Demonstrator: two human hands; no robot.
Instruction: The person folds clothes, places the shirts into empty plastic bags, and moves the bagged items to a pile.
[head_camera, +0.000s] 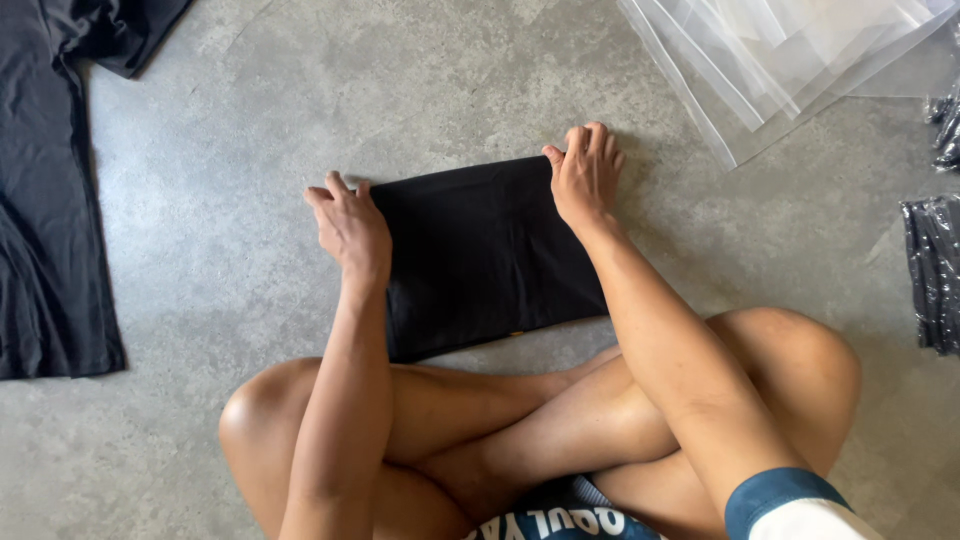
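Folded black garment (485, 255) lies on the grey floor (250, 150) before crossed legs. Left hand (350, 225) pinches its far left corner; right hand (585, 175) presses, fingers curled, the far right corner. Soft, light, limp cloth, probably best gripped at corners.

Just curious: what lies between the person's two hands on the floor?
In the head view, a folded black garment spans from left hand to right hand.

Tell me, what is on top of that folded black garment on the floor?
Both hands rest on the far corners of the folded black garment: the left hand and the right hand. Nothing else lies on it. It lies on the grey floor; the floor beneath is covered.
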